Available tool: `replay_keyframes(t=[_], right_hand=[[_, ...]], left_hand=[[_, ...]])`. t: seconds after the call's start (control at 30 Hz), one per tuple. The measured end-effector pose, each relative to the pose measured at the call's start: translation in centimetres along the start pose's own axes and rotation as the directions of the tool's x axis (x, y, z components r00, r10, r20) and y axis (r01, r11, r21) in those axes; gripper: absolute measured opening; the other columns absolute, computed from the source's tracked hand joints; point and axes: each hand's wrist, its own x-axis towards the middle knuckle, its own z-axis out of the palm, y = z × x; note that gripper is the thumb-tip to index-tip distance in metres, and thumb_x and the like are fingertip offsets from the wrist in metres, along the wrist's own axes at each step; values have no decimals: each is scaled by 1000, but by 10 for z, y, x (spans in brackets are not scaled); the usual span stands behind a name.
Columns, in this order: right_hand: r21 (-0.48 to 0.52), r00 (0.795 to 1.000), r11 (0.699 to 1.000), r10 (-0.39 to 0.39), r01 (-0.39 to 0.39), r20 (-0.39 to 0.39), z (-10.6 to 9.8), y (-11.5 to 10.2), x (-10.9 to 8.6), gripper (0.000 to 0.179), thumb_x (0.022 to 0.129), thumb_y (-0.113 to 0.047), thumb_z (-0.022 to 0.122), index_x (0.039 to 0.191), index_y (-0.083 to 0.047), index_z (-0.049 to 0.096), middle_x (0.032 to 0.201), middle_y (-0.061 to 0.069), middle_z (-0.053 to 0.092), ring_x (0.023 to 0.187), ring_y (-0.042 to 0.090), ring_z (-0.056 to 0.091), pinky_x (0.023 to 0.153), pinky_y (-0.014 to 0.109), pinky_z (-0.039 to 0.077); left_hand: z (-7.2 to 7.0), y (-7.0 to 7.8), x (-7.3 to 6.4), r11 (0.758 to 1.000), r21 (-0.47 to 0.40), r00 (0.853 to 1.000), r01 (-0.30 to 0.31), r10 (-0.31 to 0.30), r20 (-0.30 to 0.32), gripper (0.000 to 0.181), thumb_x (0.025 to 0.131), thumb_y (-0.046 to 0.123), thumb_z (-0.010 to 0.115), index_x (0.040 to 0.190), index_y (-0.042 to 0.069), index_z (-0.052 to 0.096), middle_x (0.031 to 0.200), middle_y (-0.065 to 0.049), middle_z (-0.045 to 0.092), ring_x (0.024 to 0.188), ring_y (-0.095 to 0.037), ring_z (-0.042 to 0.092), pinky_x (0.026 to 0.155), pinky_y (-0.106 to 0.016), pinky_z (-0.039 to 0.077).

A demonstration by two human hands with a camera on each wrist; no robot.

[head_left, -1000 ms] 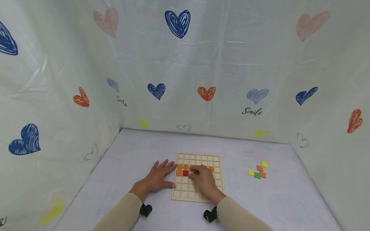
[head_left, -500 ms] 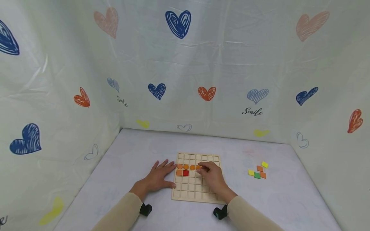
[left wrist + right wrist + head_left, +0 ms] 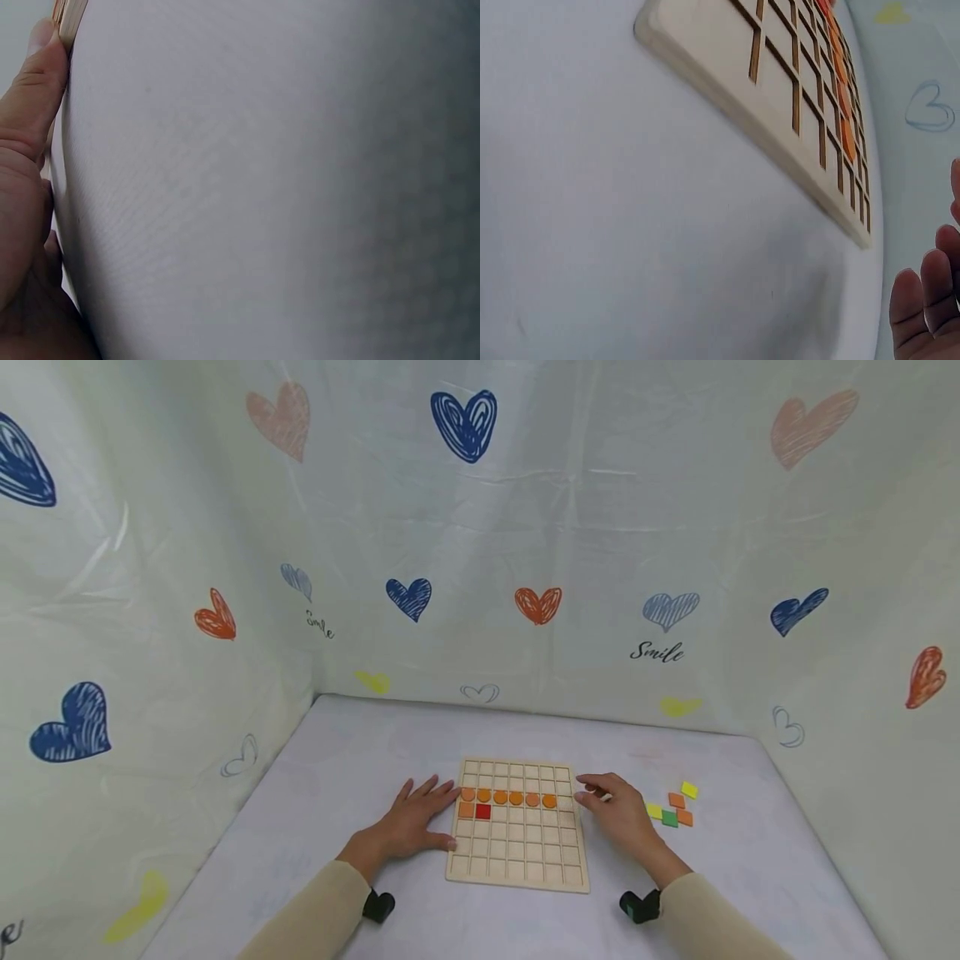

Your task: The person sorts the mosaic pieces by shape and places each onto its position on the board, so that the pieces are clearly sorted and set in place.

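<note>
Left hand (image 3: 414, 821) at grid board (image 3: 524, 853); right hand (image 3: 621, 814) off its right edge

Left: fingers spread wide, palm down; index fingertip and thumb touch the board's left edge. Right: fingers loosely bent, thumb and index tips apart, just beside the board.

Board lies flat on the white table (image 3: 375, 735). Third row from the far side: six orange discs (image 3: 516, 798), one per cell, starting from the left. Row below: orange square (image 3: 466, 811), then red square (image 3: 483, 812).

Beyond the right hand, which stands between them and the board: five loose tiles (image 3: 670, 818), two yellow, two orange, one green. Heart-printed sheeting (image 3: 480, 527) behind.
</note>
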Motion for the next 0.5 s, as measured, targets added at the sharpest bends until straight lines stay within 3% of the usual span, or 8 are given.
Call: replay_keyframes(t=[0.27, 0.5], right_hand=[[-86, 999, 996, -32, 30, -21, -39, 29, -2, 36, 99, -20, 75, 134, -12, 73, 131, 11, 69, 115, 27, 60, 90, 35, 54], [-133, 998, 990, -44, 38, -45, -67, 53, -7, 40, 99, -21, 75, 136, -7, 71, 135, 19, 64, 120, 36, 58, 91, 41, 52]], left_hand=[[1, -2, -1, 1000, 17, 1000, 12, -12, -1, 93, 86, 58, 81, 164, 24, 41, 172, -2, 36, 164, -33, 18, 132, -63, 5], [1, -1, 0, 1000, 20, 1000, 12, -12, 0, 93, 87, 58, 80, 164, 24, 41, 171, -2, 37, 164, -33, 18, 132, -63, 5]])
